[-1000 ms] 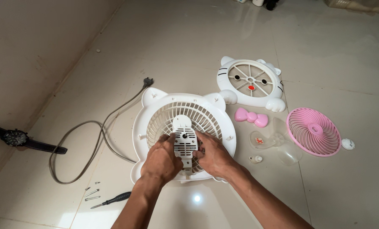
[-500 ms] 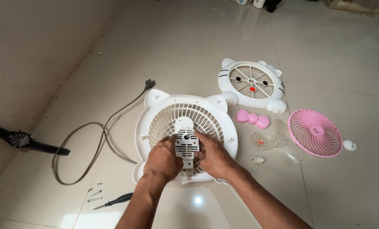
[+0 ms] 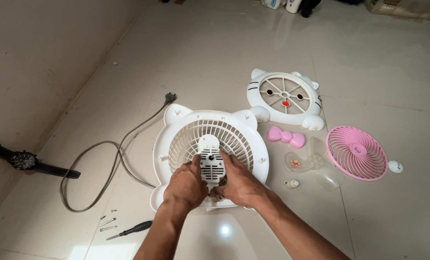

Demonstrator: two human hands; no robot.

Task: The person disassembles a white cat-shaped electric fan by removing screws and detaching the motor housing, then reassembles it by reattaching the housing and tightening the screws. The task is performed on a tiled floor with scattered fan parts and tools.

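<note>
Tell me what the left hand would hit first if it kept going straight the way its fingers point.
The left hand points up-frame and already touches the white motor housing; beyond lies the white fan grille, probably met first, though depth is unclear.

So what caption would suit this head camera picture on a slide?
Both hands, left hand and right hand, grip a white motor housing on a cat-eared fan grille, parts scattered on the floor.

both hands, left hand (image 3: 186,185) and right hand (image 3: 241,185), grip the white motor housing (image 3: 211,164) on the white rear fan grille (image 3: 176,139); a screwdriver (image 3: 130,230) and screws (image 3: 107,222) lie near the left forearm.
</note>
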